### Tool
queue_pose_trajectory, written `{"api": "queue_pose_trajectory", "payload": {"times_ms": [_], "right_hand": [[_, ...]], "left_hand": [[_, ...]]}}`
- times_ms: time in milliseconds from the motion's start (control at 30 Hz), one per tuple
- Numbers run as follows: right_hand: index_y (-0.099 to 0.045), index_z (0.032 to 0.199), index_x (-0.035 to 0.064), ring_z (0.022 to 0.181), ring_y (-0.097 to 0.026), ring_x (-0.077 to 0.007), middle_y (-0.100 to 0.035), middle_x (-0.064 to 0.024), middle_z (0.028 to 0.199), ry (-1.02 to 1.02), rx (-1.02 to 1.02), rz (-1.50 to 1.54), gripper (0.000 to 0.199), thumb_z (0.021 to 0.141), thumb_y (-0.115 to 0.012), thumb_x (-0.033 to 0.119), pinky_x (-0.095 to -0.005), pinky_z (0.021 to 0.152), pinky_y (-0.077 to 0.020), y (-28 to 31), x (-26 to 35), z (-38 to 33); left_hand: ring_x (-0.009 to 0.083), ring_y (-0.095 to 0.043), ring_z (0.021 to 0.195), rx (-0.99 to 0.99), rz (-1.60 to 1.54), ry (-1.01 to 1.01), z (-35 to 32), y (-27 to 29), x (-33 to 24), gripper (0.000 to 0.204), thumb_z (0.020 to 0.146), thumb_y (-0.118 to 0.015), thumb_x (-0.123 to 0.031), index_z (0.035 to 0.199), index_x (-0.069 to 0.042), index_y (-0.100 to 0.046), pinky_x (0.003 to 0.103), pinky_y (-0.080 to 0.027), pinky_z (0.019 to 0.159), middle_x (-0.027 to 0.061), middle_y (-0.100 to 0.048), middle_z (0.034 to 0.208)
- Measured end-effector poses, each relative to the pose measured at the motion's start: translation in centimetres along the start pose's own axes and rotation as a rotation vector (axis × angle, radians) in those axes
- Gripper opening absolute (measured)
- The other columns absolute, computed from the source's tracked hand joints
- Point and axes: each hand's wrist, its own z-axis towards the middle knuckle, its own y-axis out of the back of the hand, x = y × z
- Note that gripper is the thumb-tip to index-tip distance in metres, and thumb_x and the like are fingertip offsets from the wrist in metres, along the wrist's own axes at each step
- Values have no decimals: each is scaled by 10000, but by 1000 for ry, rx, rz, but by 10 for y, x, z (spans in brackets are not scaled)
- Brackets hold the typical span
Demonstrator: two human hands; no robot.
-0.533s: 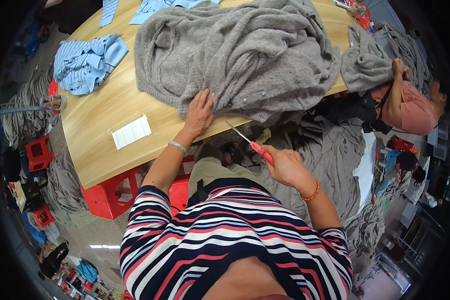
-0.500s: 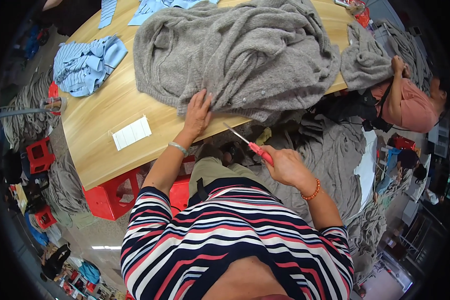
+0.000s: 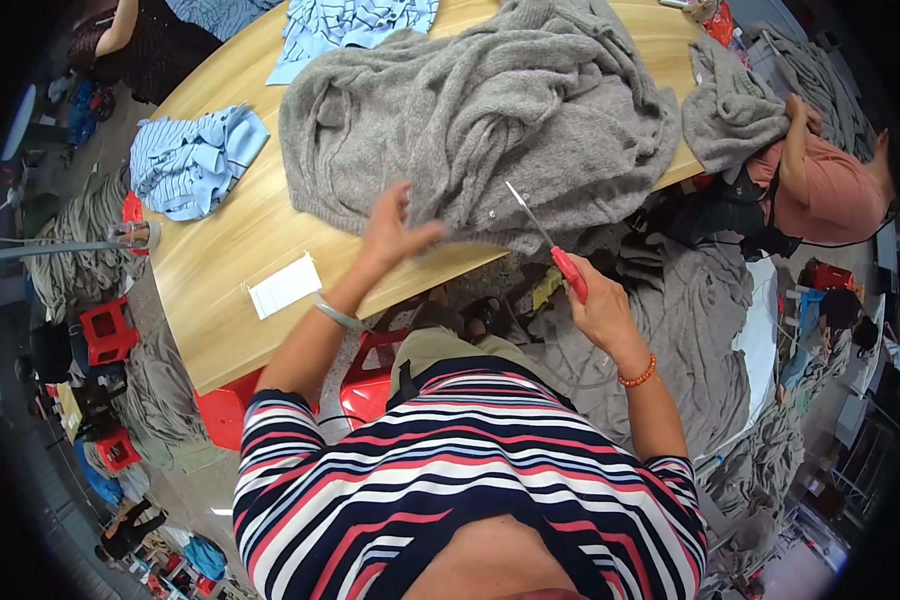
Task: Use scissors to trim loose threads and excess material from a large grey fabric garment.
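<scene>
1. Knitwear first: a big grey sweater (image 3: 480, 110) lies rumpled in heavy folds across the middle of the bench (image 3: 230, 250), its lower hem spilling over the near edge.
2. Left hand (image 3: 390, 235) hovers just above that near hem, grip apart, fingers spread, holding nothing.
3. Right hand (image 3: 600, 310) has its grip clamped on red-handled scissors (image 3: 550, 245), the blades pointing up at the sweater's hem; whether the tip touches the knit is hard to tell.
4. Toward the left edge sits a folded blue striped garment (image 3: 195, 160), with a white paper slip (image 3: 283, 286) nearer the front; another blue striped piece (image 3: 355, 25) lies at the far edge.
5. At the right end, another person (image 3: 820, 190) handles a second grey knit (image 3: 735, 100).
6. Pale wood bench; grey fabric heaps (image 3: 690, 330) and red stools (image 3: 105, 330) cover the floor around it.
</scene>
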Motion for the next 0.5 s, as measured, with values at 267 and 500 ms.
{"api": "queue_pose_trajectory", "payload": {"times_ms": [267,500], "right_hand": [[-501,1253,111,918,-594,-417,-631,-210,979,-43,4,7,415,845,-570,76,-433,773,-490,2,-11,-4],[-509,1246,91,833,-650,-336,-643,-173,867,-36,-24,0,401,852,-578,65,-368,755,-497,4,-11,8]], "left_hand": [[193,-589,680,413,-91,309,-12,-19,18,292,803,-640,-148,1065,-23,-602,342,-474,659,76,-616,757],[88,-554,661,-707,-690,108,175,190,51,109,876,-616,-102,919,-6,-586,235,-446,588,25,-602,768]]}}
